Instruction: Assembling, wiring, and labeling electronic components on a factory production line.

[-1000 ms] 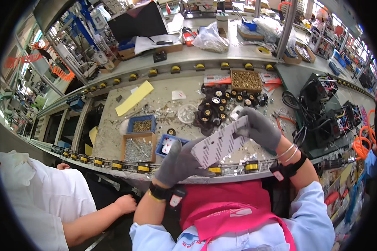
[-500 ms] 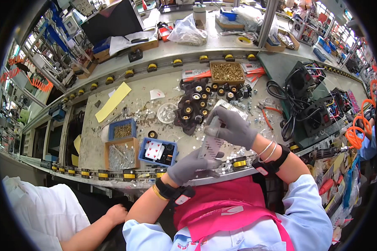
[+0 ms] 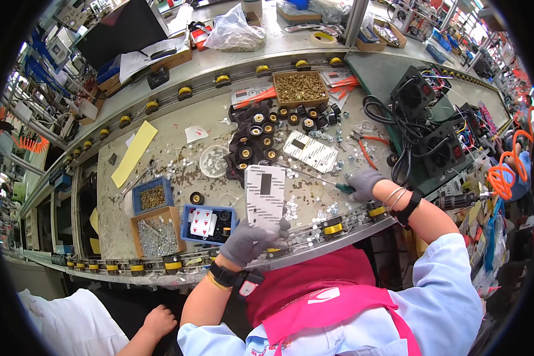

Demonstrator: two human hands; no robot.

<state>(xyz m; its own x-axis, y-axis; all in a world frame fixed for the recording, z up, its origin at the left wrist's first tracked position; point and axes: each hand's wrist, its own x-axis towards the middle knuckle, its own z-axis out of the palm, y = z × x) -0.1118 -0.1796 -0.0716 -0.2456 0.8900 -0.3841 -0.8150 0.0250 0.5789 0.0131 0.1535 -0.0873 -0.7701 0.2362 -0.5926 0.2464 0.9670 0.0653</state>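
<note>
My gloved left hand (image 3: 252,240) pinches the lower end of a pale flat panel (image 3: 264,199) with a dark rectangular window and rows of small print. The panel is raised, its face toward me. To the right, my gloved right hand (image 3: 365,184) closes around the dark green handle of a screwdriver (image 3: 345,188), whose thin shaft points left across the bench. A second pale panel (image 3: 310,151) with a similar window lies just beyond that shaft. Black knobs with brass centres (image 3: 267,128) sit on a dark cloth behind the held panel.
Near my left hand stand a blue bin (image 3: 187,231) with cards and black parts, a cardboard box of screws (image 3: 154,244) and a small blue bin (image 3: 151,207). Orange-handled pliers (image 3: 366,151) and wired black units (image 3: 439,148) lie right. A person's hand (image 3: 160,320) rests lower left.
My right hand has let go of the panel, moved right and down, and taken hold of the screwdriver. The left hand has turned the panel upright and toward me. The view has shifted slightly.
</note>
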